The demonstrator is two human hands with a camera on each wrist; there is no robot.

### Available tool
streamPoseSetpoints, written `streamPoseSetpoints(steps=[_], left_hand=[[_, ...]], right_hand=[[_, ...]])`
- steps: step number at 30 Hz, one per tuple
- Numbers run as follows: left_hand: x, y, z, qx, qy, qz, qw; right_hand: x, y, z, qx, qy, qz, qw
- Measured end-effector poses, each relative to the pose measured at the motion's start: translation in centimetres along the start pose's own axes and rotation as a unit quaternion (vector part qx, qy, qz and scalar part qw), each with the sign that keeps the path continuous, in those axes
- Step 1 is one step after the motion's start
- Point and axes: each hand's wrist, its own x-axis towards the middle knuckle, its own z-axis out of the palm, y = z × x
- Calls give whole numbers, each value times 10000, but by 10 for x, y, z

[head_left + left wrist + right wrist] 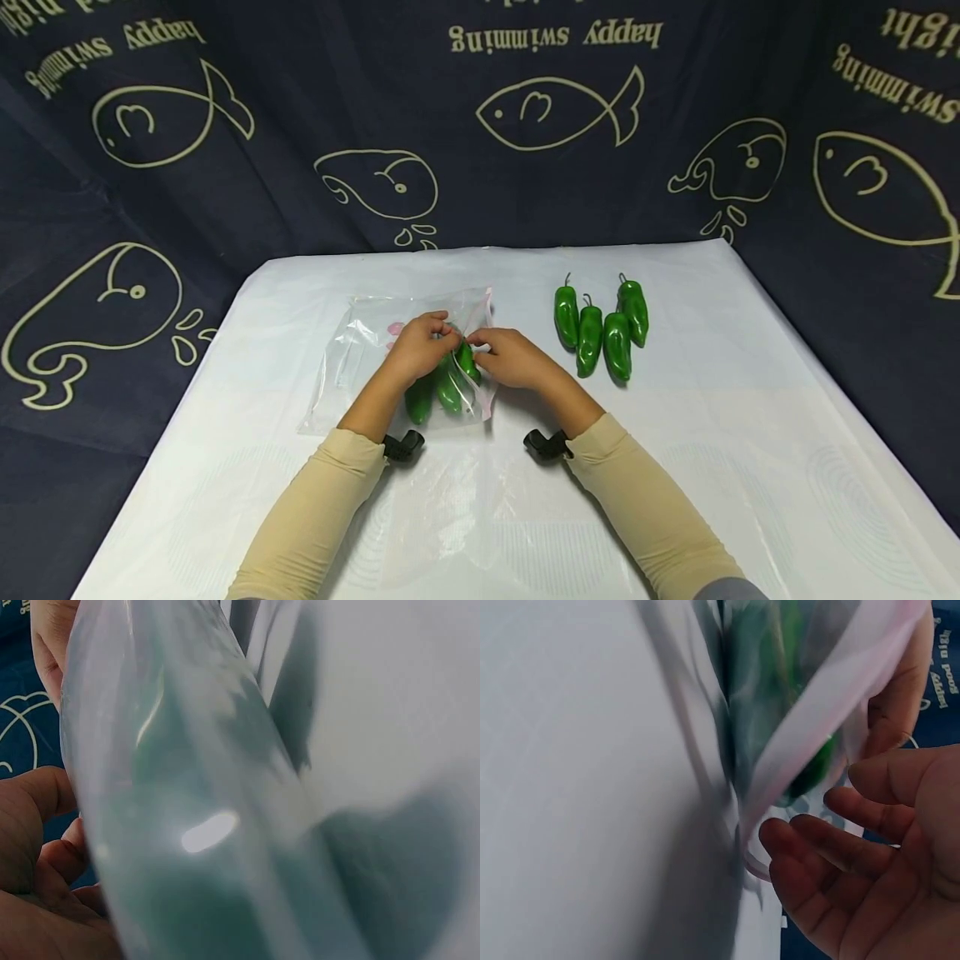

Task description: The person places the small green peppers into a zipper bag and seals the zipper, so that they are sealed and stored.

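A clear plastic bag (337, 379) with a pink-edged mouth (487, 404) lies on the table, its mouth towards the right. Inside it show green peppers (448, 390), blurred through the film in the left wrist view. My left hand (422, 346) lies over the bag's upper side, fingers curled at the film near the mouth; their exact hold is partly hidden. At the mouth, my right hand (512, 357) has loosely bent fingers (832, 840) with nothing between them. A green pepper (814, 769) shows just inside the mouth in the right wrist view.
Several more green peppers (589, 337) lie grouped to the right of the bag. A white cloth (675, 500) covers the table. Behind it hangs a dark curtain (570, 200) with fish and whale outlines.
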Motion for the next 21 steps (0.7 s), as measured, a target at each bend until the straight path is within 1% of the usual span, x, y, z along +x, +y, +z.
streamPoseSetpoints(steps=[4, 10, 17, 21], left_hand=[[0, -2, 0, -4, -5, 6, 10000], [1, -3, 1, -78, 6, 13, 10000], [1, -4, 1, -99, 35, -5, 9999], [2, -6, 1, -127, 22, -19, 9999]], right_hand=[[-5, 0, -7, 79, 162, 131, 9998], [-13, -1, -22, 200, 641, 271, 9974], [-19, 8, -34, 356, 1020, 370, 9935], [-24, 12, -43, 450, 1202, 545, 9902]])
